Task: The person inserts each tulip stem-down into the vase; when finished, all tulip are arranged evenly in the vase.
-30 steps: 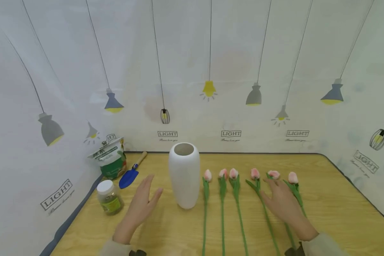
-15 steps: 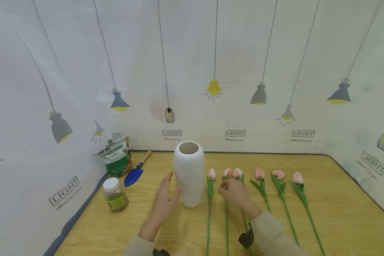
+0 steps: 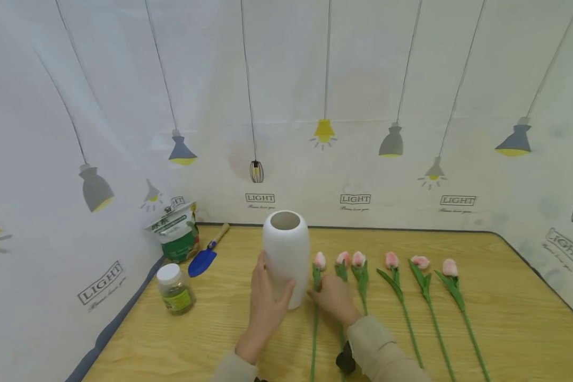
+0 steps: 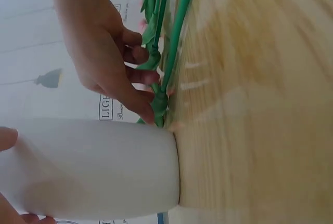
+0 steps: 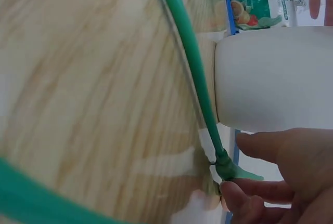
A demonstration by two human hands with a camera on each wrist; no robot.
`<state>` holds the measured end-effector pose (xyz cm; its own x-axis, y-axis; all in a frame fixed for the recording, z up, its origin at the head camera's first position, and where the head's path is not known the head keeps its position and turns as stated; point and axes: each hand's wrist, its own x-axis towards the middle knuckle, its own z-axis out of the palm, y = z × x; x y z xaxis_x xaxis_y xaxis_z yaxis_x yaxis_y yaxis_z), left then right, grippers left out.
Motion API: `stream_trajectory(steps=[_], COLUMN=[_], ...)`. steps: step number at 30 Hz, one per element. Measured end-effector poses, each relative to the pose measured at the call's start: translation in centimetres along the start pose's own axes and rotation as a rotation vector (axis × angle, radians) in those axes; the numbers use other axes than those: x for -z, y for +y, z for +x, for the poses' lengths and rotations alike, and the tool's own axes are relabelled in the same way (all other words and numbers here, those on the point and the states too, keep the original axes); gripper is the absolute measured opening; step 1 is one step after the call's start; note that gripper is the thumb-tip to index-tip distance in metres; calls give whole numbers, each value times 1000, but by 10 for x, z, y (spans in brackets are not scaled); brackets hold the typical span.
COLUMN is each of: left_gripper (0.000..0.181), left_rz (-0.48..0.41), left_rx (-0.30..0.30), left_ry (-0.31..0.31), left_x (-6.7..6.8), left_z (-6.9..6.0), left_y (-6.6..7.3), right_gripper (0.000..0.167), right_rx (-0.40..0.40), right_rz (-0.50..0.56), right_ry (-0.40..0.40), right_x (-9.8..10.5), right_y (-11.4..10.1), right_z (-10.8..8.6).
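A tall white vase (image 3: 291, 246) stands upright on the wooden table. My left hand (image 3: 267, 302) is at its near left side, fingers fairly straight and thumb spread across the front; whether it touches firmly I cannot tell. Just right of the vase lies the leftmost pink tulip (image 3: 319, 260). My right hand (image 3: 336, 297) reaches down over its stem (image 3: 314, 339) just below the leaves. In the right wrist view the thumb and forefinger stand apart on either side of the leaf base (image 5: 225, 167), not closed together.
Several more pink tulips, among them one at the far right (image 3: 450, 268), lie in a row. At left are a white-capped jar (image 3: 176, 297), a blue trowel (image 3: 202, 261) and a green-and-white bag (image 3: 176, 236). A printed curtain (image 3: 219, 106) borders the table (image 3: 515, 329).
My right hand has swept left from the tulips on the right to the leftmost one. My left hand has moved right, up to the vase. The view has turned slightly left.
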<state>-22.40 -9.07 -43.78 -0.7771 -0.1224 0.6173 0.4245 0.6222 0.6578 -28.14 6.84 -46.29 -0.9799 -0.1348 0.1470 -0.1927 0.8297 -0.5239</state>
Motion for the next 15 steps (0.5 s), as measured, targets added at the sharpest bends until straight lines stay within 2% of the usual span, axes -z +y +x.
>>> stream_trajectory(steps=[5,8,15], left_gripper=[92,94,97], left_rz=[-5,3,18], left_rx=[38,27,35], left_ry=[80,91,86], left_x=[-4,-7,-11], left_z=[0,1,1], left_y=[4,5,5], right_gripper=[31,27,26], right_rx=[-56,-99,-180], right_rz=[-39,-41,58], right_ry=[13,8,-25], right_x=[-4,-5,-8], right_y=[-5,-4,4], right_z=[1,1,2])
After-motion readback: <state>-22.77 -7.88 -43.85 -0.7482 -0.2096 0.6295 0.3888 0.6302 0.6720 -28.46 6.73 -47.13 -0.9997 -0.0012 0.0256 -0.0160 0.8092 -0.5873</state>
